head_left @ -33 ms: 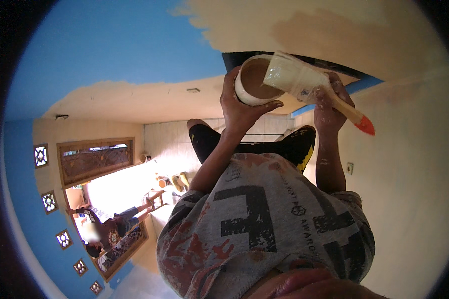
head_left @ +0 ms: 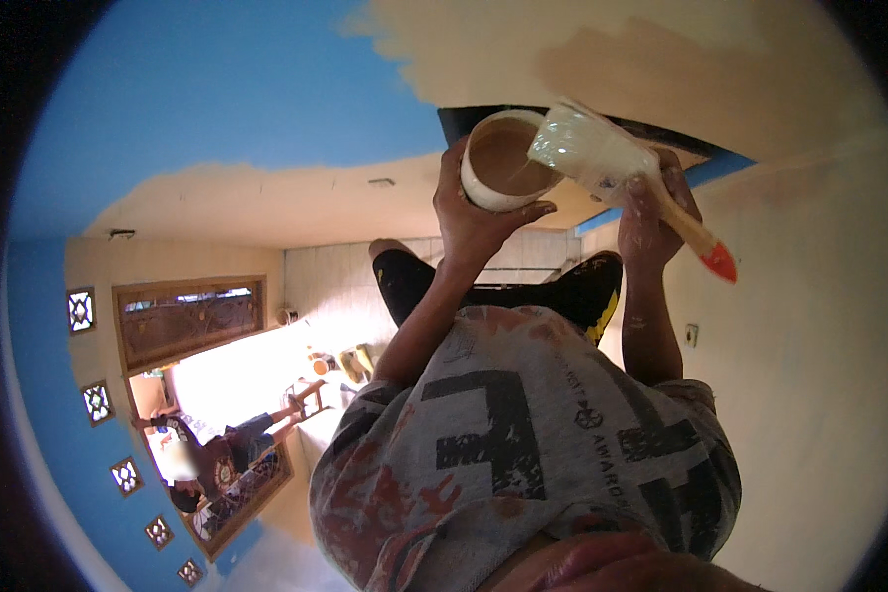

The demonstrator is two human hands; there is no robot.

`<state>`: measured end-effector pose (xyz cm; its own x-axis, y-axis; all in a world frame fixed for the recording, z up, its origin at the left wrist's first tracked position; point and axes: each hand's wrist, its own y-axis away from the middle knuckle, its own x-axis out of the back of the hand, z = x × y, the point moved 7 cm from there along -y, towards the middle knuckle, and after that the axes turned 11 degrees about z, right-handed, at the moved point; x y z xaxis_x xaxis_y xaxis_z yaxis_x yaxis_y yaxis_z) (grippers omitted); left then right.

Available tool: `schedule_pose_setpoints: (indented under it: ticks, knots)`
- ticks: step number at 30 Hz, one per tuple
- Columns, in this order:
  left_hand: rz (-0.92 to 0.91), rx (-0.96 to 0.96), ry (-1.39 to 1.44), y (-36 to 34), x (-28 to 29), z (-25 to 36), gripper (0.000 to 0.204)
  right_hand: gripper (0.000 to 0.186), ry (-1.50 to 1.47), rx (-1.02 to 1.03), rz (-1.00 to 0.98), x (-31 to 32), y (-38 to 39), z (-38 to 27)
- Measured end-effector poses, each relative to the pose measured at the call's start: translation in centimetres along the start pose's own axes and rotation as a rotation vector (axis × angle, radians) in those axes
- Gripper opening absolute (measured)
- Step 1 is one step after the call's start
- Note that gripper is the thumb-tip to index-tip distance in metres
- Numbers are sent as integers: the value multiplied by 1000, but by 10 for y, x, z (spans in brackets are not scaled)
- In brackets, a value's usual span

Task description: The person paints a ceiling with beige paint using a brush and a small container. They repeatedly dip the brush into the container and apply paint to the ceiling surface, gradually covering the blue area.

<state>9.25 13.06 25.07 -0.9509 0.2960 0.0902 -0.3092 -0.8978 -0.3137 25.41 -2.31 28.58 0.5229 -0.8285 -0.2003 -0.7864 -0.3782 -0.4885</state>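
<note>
My left hand (head_left: 479,217) is wrapped round a white paint cup (head_left: 483,194), tilted so that the tan paint (head_left: 508,158) inside shows. In my right hand (head_left: 651,212) is a wide paintbrush (head_left: 602,158), gripped near the ferrule, its wooden handle ending in a red tip. The bristles are coated with pale, wet paint and lie over the right rim of the cup. Beyond both hands stands a wall (head_left: 464,49), partly blue and partly tan. Behind the cup and brush is a dark panel (head_left: 454,120), mostly hidden.
Another person (head_left: 217,454) is at an open doorway on the left, beside a small wooden stool (head_left: 309,397). Containers (head_left: 323,365) stand on the bright floor nearby. Small patterned vent openings (head_left: 96,402) line the blue left wall. A switch plate (head_left: 692,335) sits on the right wall.
The brush has shifted slightly, its handle tip a little lower and its bristles a little to the right. The cup has barely moved.
</note>
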Motion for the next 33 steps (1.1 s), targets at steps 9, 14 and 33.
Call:
schedule_pose_setpoints:
  ticks: [9, 14, 33]
  knots:
    - [71, 11, -24, 0, -13, -3, 93, 21, 167, 115, -86, -13, -15, -9]
    - [-42, -69, -5, -1, -46, -2, 85, 25, 231, 163, 13, 24, -28, -14]
    - [-105, -228, -21, 22, -108, 8, 89, 20, 905, 827, -196, 68, -19, -36]
